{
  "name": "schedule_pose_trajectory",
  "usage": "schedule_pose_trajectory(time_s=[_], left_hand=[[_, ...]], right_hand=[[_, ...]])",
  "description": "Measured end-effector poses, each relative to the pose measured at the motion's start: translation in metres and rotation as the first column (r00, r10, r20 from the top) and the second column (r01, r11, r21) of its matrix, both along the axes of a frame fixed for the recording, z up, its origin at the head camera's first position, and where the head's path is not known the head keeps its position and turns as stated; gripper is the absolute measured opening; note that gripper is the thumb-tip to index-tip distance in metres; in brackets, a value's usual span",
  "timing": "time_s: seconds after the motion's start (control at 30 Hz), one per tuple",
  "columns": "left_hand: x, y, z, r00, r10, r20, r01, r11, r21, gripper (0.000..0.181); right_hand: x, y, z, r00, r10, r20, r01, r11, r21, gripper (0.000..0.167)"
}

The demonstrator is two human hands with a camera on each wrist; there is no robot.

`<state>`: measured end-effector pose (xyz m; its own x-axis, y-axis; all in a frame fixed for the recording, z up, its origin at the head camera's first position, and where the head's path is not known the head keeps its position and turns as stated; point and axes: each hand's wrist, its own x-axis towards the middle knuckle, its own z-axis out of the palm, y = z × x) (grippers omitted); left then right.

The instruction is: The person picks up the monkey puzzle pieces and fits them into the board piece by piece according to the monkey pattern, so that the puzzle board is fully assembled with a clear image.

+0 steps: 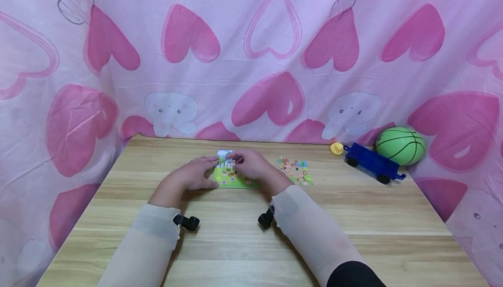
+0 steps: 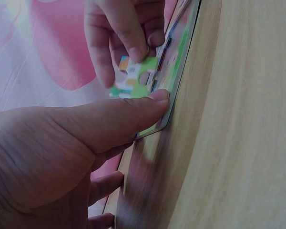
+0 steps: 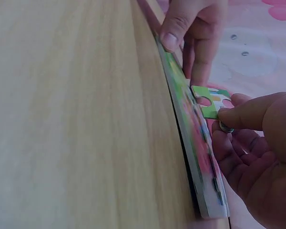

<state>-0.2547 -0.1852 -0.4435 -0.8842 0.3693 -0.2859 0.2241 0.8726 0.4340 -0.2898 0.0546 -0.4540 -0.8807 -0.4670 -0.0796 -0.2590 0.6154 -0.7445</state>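
A flat jigsaw puzzle board (image 1: 239, 184) with a green meadow picture lies on the table in front of me. My left hand (image 1: 193, 174) rests at its left edge, thumb on the near corner and fingers spread toward the far side. Over the board, my right hand (image 1: 251, 164) pinches a green, white and orange puzzle piece (image 3: 209, 111) between thumb and fingers. The piece is tilted just above the board in the left wrist view; whether it touches the board I cannot tell. Part of the picture is hidden behind the right hand.
Right of the board lies a monkey-picture puzzle section (image 1: 295, 171). Farther right are a yellow toy duck (image 1: 336, 148), a blue toy trailer (image 1: 371, 162) with black wheels, and a green ball (image 1: 401, 146). A pink heart-patterned curtain (image 1: 224, 77) hangs behind the wooden table (image 1: 228, 252).
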Motion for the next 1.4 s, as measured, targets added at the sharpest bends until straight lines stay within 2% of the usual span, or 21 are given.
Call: schedule_pose_trajectory(time_s=[0.13, 0.53, 1.0, 1.4], left_hand=[[0.000, 0.000, 0.000, 1.000, -0.007, -0.006, 0.007, 1.000, -0.003, 0.087], [-0.001, 0.002, 0.002, 1.000, -0.012, -0.008, 0.012, 1.000, -0.004, 0.087], [0.000, 0.000, 0.001, 1.000, -0.023, -0.008, 0.023, 1.000, 0.005, 0.088], [0.001, 0.000, 0.002, 1.000, -0.026, -0.012, 0.026, 1.000, -0.001, 0.088]], right_hand=[[-0.004, -0.009, 0.000, 0.999, 0.021, -0.047, -0.018, 0.998, 0.061, 0.035], [-0.008, -0.016, -0.002, 0.995, 0.066, -0.071, -0.052, 0.982, 0.182, 0.039], [-0.011, -0.015, -0.007, 0.989, 0.142, -0.047, -0.126, 0.961, 0.248, 0.044], [-0.008, -0.020, -0.003, 0.990, 0.138, -0.018, -0.125, 0.937, 0.326, 0.044]])
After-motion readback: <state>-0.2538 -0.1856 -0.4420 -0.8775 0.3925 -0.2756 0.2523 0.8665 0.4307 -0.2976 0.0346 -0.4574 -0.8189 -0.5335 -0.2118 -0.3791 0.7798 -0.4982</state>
